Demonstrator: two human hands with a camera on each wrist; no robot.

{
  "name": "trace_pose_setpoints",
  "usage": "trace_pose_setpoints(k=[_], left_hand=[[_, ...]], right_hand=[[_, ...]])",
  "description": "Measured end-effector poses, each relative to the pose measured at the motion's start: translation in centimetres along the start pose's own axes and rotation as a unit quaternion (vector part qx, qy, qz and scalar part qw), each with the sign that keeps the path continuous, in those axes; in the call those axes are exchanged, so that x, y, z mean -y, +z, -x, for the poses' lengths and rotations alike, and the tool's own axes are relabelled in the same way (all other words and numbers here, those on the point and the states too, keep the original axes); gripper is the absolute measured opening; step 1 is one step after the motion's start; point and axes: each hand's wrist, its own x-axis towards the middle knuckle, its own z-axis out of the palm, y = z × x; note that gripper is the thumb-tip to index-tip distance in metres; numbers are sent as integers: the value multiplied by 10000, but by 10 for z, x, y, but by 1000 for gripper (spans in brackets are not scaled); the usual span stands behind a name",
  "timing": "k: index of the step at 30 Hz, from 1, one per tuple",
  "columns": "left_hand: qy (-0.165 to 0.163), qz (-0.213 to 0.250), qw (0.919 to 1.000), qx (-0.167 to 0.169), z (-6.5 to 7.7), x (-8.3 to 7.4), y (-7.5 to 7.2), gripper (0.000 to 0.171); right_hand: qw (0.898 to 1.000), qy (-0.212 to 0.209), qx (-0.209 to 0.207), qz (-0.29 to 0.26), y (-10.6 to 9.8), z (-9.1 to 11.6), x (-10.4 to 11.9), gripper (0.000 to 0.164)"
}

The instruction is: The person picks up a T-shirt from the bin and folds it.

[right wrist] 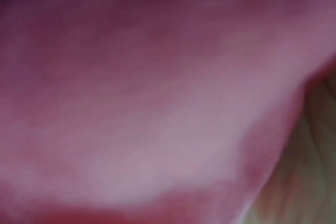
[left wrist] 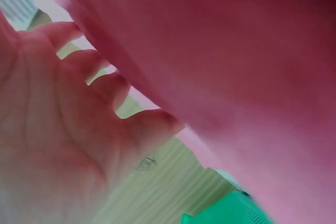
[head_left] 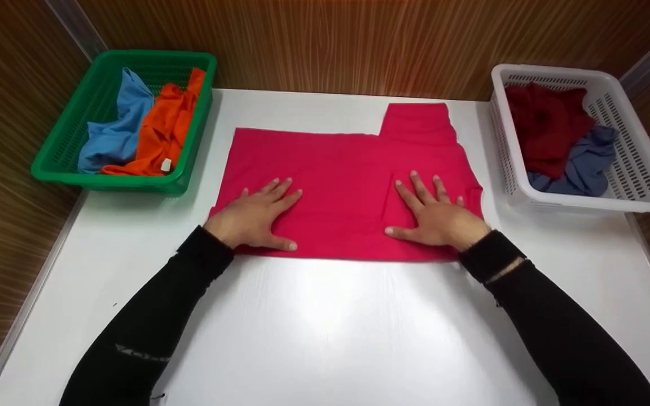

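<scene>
A bright pink shirt [head_left: 330, 186] lies folded on the white table, with a sleeve [head_left: 418, 121] sticking out at its far right. My left hand [head_left: 257, 217] rests on the shirt's left part, fingers spread and thumb pointing inward. On the right part, my right hand [head_left: 435, 217] lies with its fingers fanned out over a fold line. In the left wrist view, pink cloth [left wrist: 210, 77] fills much of the picture and hides the fingertips of the left hand [left wrist: 58, 114]. Blurred cloth [right wrist: 147, 98] covers most of the right wrist view, beside a strip of palm [right wrist: 299, 182].
At the back left stands a green basket [head_left: 40, 163] holding a blue cloth [head_left: 116, 132] and an orange cloth [head_left: 161, 132]. A white basket [head_left: 635, 203] at the right holds a dark red cloth [head_left: 548, 127] and a grey-blue cloth [head_left: 582, 166]. Wood-patterned panels [head_left: 302, 45] enclose the table.
</scene>
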Motion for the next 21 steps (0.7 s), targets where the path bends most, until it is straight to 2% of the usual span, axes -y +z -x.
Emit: trace_pose_setpoints(k=[5, 9, 12, 16, 21], left_hand=[[36, -176, 9998, 4, 14, -10, 10, 117], [30, -301, 9995, 44, 19, -14, 13, 116], [22, -428, 9990, 105, 20, -16, 8, 112], [2, -636, 9979, 109, 16, -17, -6, 100], [-137, -752, 9965, -331, 3, -12, -25, 90]], right_hand=[[9999, -37, -143, 26, 13, 17, 4, 113], [9998, -121, -148, 47, 13, 23, 4, 110], [9995, -259, -182, 29, 2, 24, 1, 102], [9972, -457, -578, 128, -23, 19, -5, 90], [9925, -418, -1120, 265, -53, 3, -11, 81]])
